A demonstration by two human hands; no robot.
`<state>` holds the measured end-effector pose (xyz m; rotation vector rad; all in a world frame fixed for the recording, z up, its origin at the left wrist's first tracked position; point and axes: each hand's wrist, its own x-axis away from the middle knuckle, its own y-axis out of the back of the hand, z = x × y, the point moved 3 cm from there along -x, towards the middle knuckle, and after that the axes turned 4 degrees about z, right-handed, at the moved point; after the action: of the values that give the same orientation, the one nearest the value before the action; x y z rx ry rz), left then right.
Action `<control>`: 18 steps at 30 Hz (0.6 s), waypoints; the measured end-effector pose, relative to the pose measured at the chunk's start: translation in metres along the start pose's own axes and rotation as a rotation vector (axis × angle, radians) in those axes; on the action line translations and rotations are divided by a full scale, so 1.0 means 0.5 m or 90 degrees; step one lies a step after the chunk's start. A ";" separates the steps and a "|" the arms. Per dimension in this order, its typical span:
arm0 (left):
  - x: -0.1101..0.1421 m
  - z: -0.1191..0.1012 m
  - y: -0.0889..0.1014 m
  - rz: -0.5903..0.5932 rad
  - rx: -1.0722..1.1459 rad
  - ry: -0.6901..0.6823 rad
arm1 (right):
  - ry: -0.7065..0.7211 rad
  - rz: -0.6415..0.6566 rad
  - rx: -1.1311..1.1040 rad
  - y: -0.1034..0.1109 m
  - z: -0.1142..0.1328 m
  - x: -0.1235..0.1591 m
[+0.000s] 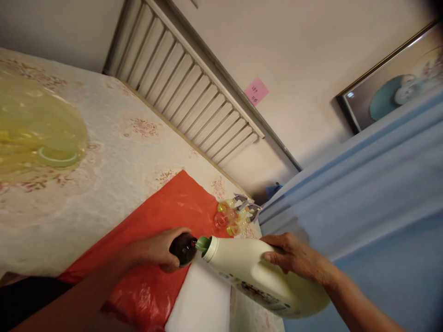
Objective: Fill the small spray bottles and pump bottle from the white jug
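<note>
My right hand grips a large pale green-white jug, which is tipped on its side with its mouth toward the left. A green pour spout juts from that mouth and meets the neck of a small dark bottle. Wrapped around the dark bottle are the fingers of my left hand. Whether liquid flows between the two cannot be made out. Both containers are held above a red plastic sheet and a white block or pad.
Several small clear bottles with grey spray tops stand at the red sheet's far corner. A yellow translucent bag-like object lies at left on the flowered tablecloth. Behind are a radiator, a blue curtain and a framed picture.
</note>
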<state>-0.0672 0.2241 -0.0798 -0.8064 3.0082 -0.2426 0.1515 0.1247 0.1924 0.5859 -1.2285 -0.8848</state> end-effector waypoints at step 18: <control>0.001 -0.004 -0.005 -0.008 0.070 -0.003 | -0.001 0.002 0.005 0.000 0.000 0.000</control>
<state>-0.0666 0.2220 -0.0774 -0.8155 2.9552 -0.4005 0.1517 0.1250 0.1924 0.5887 -1.2344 -0.8785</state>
